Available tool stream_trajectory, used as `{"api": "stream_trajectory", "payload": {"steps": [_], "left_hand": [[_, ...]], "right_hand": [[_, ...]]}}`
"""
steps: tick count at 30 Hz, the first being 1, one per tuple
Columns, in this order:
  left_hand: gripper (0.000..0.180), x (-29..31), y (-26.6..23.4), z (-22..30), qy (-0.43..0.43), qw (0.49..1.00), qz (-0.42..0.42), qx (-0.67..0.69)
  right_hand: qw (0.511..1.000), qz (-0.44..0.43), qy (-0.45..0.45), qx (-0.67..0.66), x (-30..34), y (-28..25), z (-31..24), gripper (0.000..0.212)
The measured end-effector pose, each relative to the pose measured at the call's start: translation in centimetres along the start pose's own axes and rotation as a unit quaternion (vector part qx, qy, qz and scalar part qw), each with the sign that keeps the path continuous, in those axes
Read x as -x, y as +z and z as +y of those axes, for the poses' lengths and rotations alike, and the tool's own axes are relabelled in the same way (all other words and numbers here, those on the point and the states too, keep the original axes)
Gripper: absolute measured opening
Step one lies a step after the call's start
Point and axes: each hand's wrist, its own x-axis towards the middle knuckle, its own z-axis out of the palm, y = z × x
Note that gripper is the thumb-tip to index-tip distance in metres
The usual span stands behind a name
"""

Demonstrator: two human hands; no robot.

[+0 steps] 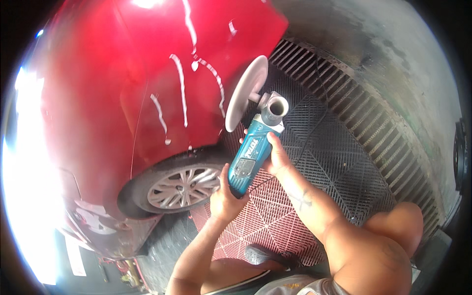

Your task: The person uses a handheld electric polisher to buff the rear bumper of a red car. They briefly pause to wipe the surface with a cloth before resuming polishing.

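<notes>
Both of my hands hold a teal rotary polisher (248, 155) with a grey metal head. My left hand (227, 199) is wrapped round its rear end, and my right hand (276, 156) grips the body just behind the head. On the polisher's spindle sits a round whitish pad (247, 93), tilted on edge beside a red car panel (157, 93). A narrow gap seems to lie between pad and paint, though I cannot tell for sure. White streaks of a paste-like substance (182, 88) run over the panel, with a few blobs among them.
Below the panel is the car's wheel (182, 189) with silver spokes. Black and red grid tiles (260, 221) cover the floor. A slatted drain grate (354, 113) curves along the grey wall (393, 59) at the right. Across the black tiles runs a dark cord (314, 130).
</notes>
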Motion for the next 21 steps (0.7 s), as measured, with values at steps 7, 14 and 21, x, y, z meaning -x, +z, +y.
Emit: {"api": "stream_trajectory", "payload": {"steps": [7, 14, 21], "left_hand": [[0.112, 2.8, -2.5, -6.9, -0.081, 0.997, 0.011, 0.006], [0.108, 9.5, -6.0, -15.8, -0.081, 0.988, 0.086, 0.099], [0.105, 14.8, -10.8, -20.2, -0.067, 0.977, 0.106, 0.171]], "right_hand": [[0.996, 0.030, -0.070, 0.054, 0.1, 3.2, 8.5, 0.063], [0.989, 0.015, -0.095, 0.111, 3.0, 15.9, 15.4, 0.067], [0.968, 0.012, -0.128, 0.215, 5.2, 20.8, 21.3, 0.129]]}}
